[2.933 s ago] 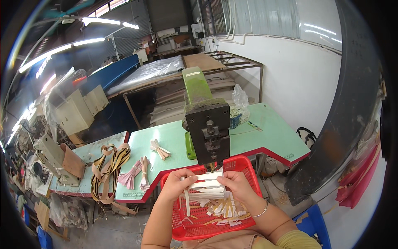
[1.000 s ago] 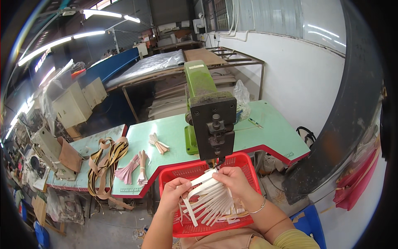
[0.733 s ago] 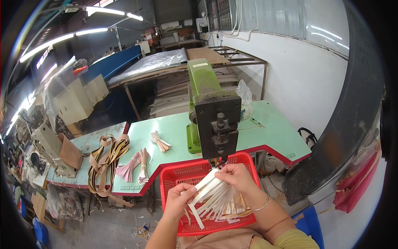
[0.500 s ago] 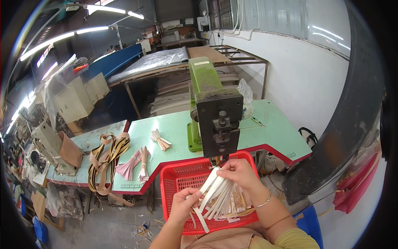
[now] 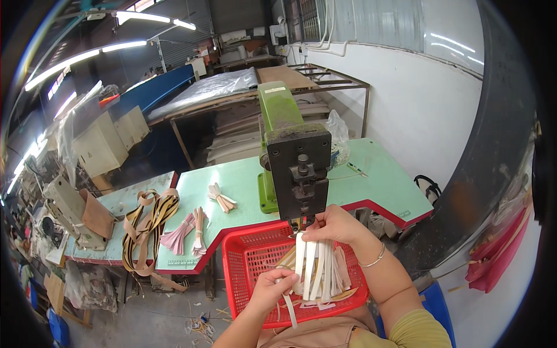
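Just under the black head of a green machine (image 5: 299, 180), my right hand (image 5: 338, 224) pinches the top ends of a fan of white strips (image 5: 325, 267). The strips hang down over a red plastic basket (image 5: 230, 278). Lower and to the left, my left hand (image 5: 271, 289) is closed on a white strip; its tail (image 5: 290, 313) curls below the fingers. Loose white and tan strips lie in the basket beneath both hands.
A light green table (image 5: 241, 185) with a red edge carries the machine. On its left lie tied strip bundles (image 5: 199, 232) and a black-and-tan webbing coil (image 5: 149, 223). Small snips (image 5: 356, 169) rest at right. Scraps (image 5: 202, 327) litter the floor.
The white strips now hang straighter, where they slanted left before. My left hand has moved slightly down with its strip. My right hand stays near the machine head.
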### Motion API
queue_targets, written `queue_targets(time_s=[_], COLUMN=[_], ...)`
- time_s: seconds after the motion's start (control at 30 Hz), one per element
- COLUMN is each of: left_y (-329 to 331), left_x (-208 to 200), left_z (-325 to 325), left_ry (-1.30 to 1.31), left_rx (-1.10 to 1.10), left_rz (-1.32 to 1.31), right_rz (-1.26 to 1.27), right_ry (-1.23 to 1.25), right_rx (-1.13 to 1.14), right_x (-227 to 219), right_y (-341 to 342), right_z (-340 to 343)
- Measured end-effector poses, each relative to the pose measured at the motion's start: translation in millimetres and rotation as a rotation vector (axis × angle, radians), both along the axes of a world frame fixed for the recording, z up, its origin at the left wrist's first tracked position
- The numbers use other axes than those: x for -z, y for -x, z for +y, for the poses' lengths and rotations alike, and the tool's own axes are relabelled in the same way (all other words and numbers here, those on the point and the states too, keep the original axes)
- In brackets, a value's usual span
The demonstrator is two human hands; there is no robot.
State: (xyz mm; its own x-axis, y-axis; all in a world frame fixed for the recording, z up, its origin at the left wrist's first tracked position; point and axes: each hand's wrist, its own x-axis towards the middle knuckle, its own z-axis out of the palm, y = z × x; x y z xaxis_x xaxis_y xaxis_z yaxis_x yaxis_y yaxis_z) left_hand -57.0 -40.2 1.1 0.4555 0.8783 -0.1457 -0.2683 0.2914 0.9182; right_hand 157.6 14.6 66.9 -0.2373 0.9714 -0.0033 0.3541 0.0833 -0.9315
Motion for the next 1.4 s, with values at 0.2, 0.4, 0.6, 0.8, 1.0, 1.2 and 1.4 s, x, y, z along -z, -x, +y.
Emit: queue_targets(time_s=[0.2,0.4,0.6,0.8,1.0,1.2,1.4], left_y=[-24,-43,-47,-56,-61,-62,-63], left_x=[-19,-17,-1,-3,-1,-3,-1], left_z=[45,43,38,33,33,32,33], left_ry=[-0.219,-0.215,-0.294,-0.316,-0.360,-0.335,-0.313], left_rx=[-0.031,-0.165,-0.292,-0.370,-0.438,-0.451,-0.444], left_rz=[0.113,0.083,0.072,0.075,0.098,0.088,0.052], right_rz=[0.155,0.193,0.364,1.078,1.500,1.156,0.778], right_ry=[-0.045,-0.164,0.232,0.598,0.475,0.034,-0.126], right_rx=[-0.179,0.030,0.372,-0.118,-0.096,0.238,0.367], right_x=[0,16,100,126,115,92,61], right_y=[-3,-19,-2,16,8,5,-6], right_z=[17,12,-40,-57,-52,-50,-54])
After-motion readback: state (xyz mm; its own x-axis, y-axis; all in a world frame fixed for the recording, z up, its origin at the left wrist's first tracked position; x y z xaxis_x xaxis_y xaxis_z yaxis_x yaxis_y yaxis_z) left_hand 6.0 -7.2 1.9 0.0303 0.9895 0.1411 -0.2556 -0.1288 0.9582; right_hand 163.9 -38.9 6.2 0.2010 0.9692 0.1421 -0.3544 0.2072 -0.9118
